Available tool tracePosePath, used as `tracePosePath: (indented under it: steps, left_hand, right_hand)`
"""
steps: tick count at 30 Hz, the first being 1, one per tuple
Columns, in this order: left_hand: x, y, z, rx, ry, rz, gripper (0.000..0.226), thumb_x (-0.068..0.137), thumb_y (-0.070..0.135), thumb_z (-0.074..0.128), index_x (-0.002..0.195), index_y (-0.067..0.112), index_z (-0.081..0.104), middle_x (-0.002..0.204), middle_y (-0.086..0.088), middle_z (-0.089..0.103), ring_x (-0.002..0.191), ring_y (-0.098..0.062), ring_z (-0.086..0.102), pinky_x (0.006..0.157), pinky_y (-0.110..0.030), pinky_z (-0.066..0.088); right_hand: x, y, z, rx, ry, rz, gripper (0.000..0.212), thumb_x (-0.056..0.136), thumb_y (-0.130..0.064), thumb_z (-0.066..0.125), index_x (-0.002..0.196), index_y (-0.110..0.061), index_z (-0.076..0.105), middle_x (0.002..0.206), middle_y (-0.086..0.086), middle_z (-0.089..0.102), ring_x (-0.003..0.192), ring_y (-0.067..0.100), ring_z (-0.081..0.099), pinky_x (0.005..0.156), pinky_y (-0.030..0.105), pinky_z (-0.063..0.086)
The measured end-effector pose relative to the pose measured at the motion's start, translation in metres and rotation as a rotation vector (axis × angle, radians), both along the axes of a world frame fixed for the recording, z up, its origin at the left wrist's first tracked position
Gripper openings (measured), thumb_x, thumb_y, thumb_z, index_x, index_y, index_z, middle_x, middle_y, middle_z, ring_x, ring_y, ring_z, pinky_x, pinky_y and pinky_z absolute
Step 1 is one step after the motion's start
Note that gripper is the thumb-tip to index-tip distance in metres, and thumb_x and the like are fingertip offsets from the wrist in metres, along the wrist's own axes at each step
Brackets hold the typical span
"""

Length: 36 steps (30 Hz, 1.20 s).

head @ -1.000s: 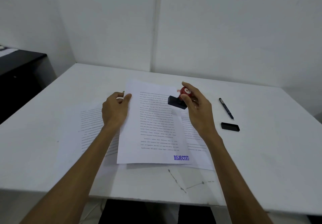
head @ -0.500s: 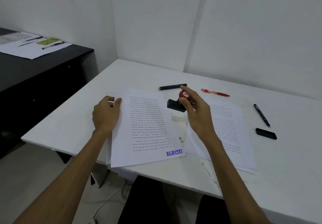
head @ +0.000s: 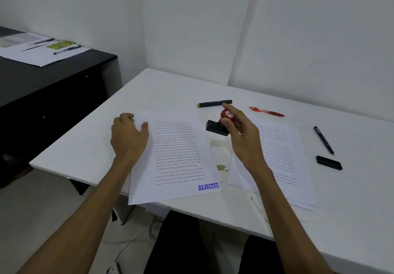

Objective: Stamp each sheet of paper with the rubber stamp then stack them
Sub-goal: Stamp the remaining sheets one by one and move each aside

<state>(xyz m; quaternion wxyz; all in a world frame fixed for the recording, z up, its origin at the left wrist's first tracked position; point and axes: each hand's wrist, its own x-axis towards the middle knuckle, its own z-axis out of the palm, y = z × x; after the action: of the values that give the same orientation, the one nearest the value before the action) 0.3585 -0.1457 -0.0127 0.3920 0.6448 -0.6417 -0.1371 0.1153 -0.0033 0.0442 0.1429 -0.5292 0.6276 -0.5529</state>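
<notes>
The left hand [head: 130,137] rests on the left edge of the stamped sheet [head: 177,156], fingers loosely curled at the paper's rim; whether they pinch the edge or only press it is hard to tell. The sheet lies on the white table [head: 319,220], its near corner over the table's edge, with a blue "REJECTED" mark [head: 208,186] at its lower right. The right hand [head: 243,139] grips the rubber stamp [head: 219,124] by its red knob, tilted, between that sheet and the pile of papers [head: 283,156] to the right.
</notes>
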Motion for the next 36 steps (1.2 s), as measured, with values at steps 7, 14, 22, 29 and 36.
tracePosePath:
  steps: [7,14,22,29,36]
  left_hand:
    - [-0.022,0.003,0.000,-0.125,-0.151,-0.149,0.043,0.087,0.039,0.066,0.123,0.018,0.055,0.129,-0.009,0.052,0.118,-0.028,0.048,0.101,-0.041,0.032]
    - [-0.094,0.027,0.002,-0.227,-0.309,-0.701,0.039,0.091,0.044,0.058,0.125,0.025,0.055,0.129,0.004,0.056,0.118,-0.019,0.050,0.100,-0.035,0.028]
    - [-0.173,0.064,0.005,-0.104,-0.280,-1.048,0.056,0.093,0.057,0.049,0.143,0.034,0.040,0.151,0.011,0.038,0.139,-0.011,0.032,0.112,-0.031,0.024]
    - [-0.206,0.074,-0.004,0.003,-0.521,-1.172,0.079,0.085,0.076,0.036,0.152,0.042,0.014,0.162,0.007,0.006,0.149,-0.011,0.003,0.119,-0.035,0.007]
    - [-0.207,0.076,-0.021,-0.013,-0.507,-1.144,0.081,0.081,0.083,0.028,0.150,0.041,0.024,0.161,0.006,0.010,0.148,-0.008,0.005,0.121,-0.038,0.007]
  right_hand:
    - [-0.011,0.016,-0.006,0.010,-0.019,-0.018,0.034,0.100,-0.027,0.059,0.132,-0.036,0.059,0.120,-0.021,0.061,0.111,-0.005,0.059,0.090,0.005,0.045]
    - [-0.039,0.054,-0.004,0.006,-0.032,-0.091,0.032,0.100,-0.024,0.058,0.131,-0.032,0.061,0.120,-0.018,0.062,0.106,-0.009,0.059,0.083,0.003,0.044]
    - [-0.079,0.106,-0.005,0.007,-0.021,-0.202,0.034,0.101,-0.030,0.058,0.134,-0.029,0.061,0.125,-0.011,0.062,0.109,-0.001,0.061,0.084,0.007,0.047]
    - [-0.106,0.143,-0.019,0.029,-0.036,-0.254,0.032,0.099,-0.029,0.058,0.130,-0.038,0.057,0.123,-0.026,0.056,0.111,-0.010,0.056,0.086,0.005,0.046]
    - [-0.124,0.165,-0.028,0.040,-0.050,-0.289,0.037,0.099,-0.026,0.057,0.136,-0.028,0.056,0.128,-0.015,0.056,0.108,-0.018,0.053,0.084,0.002,0.044]
